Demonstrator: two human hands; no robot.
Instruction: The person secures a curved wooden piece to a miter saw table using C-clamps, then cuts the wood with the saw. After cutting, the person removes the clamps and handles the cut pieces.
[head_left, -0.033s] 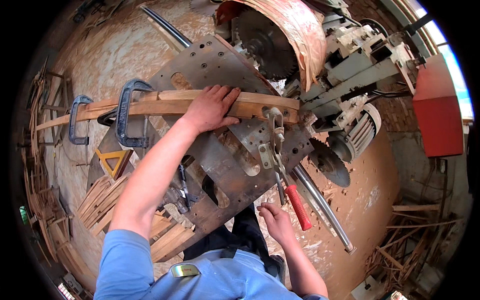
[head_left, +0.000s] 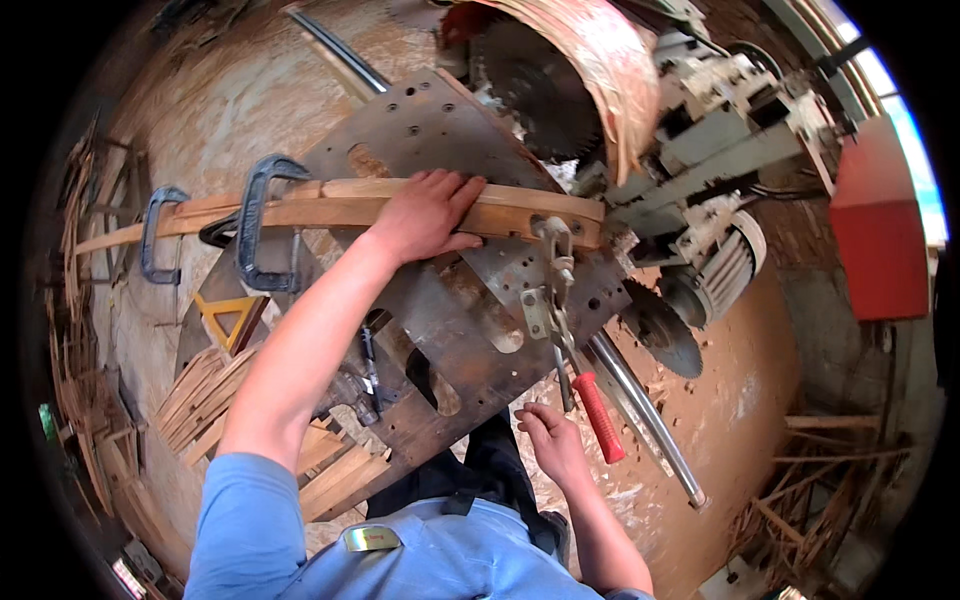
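My left hand [head_left: 428, 215] lies across a long curved wooden piece [head_left: 330, 212], its fingers over the top and its thumb on the near side. The piece stretches over a steel plate table [head_left: 440, 330], and its right end sits under the arm of a toggle clamp [head_left: 556, 262] with a red handle [head_left: 600, 415]. Further left, two C-clamps [head_left: 252, 235] grip the wood. Near the table's front edge, my right hand [head_left: 552, 442] hangs beside the red handle, not touching it. Its fingers are loosely curled, slightly apart from the thumb, with nothing in them.
A large circular saw blade [head_left: 540, 95] stands beyond the plate, and a smaller one [head_left: 660, 325] by the motor [head_left: 728, 268] at right. A metal rail [head_left: 655, 430] runs underneath. A yellow triangle [head_left: 230, 318] and cut wood pieces [head_left: 205, 395] lie at left.
The whole view has shifted very slightly. Both hands, the clamps and the wooden piece keep their places relative to each other.
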